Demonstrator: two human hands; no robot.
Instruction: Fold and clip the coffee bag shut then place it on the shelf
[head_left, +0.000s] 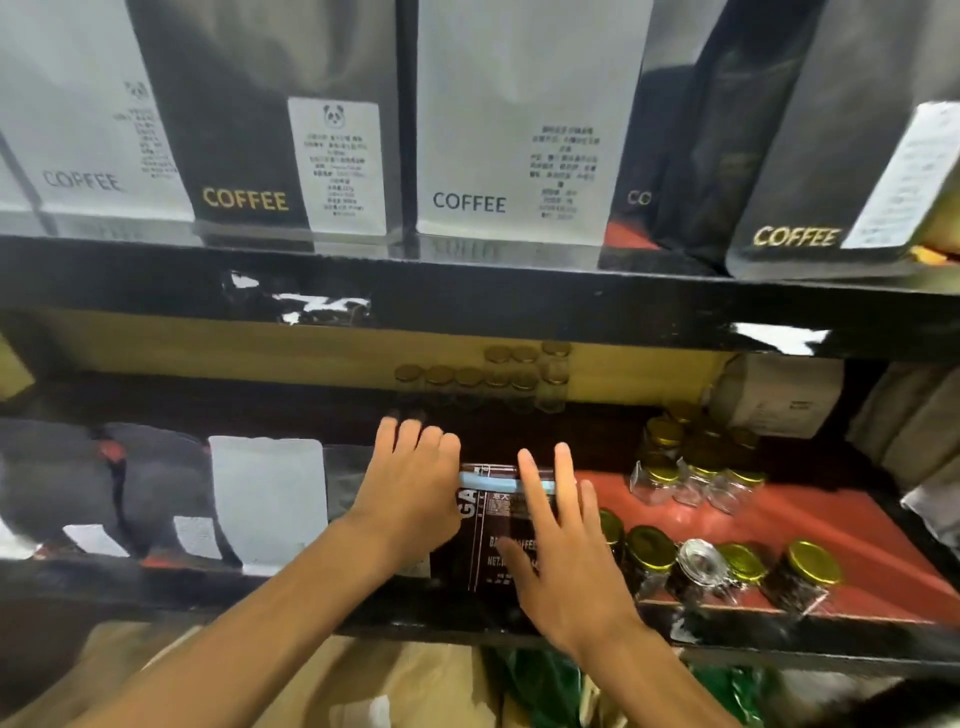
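Note:
A dark brown coffee bag (483, 545) with white print stands upright on the lower shelf (311, 597), its folded top held by a light blue clip (485, 480). My left hand (410, 488) rests against the bag's left side and top corner, fingers curled over it. My right hand (563, 551) lies flat on the bag's front with fingers spread, covering much of the print.
White and black coffee bags (267, 499) stand left of it on the same shelf. Gold-lidded glass jars (696, 473) crowd the red mat (841, 540) on the right. The upper shelf (467, 291) holds large COFFEE bags. Brown paper bags lie below.

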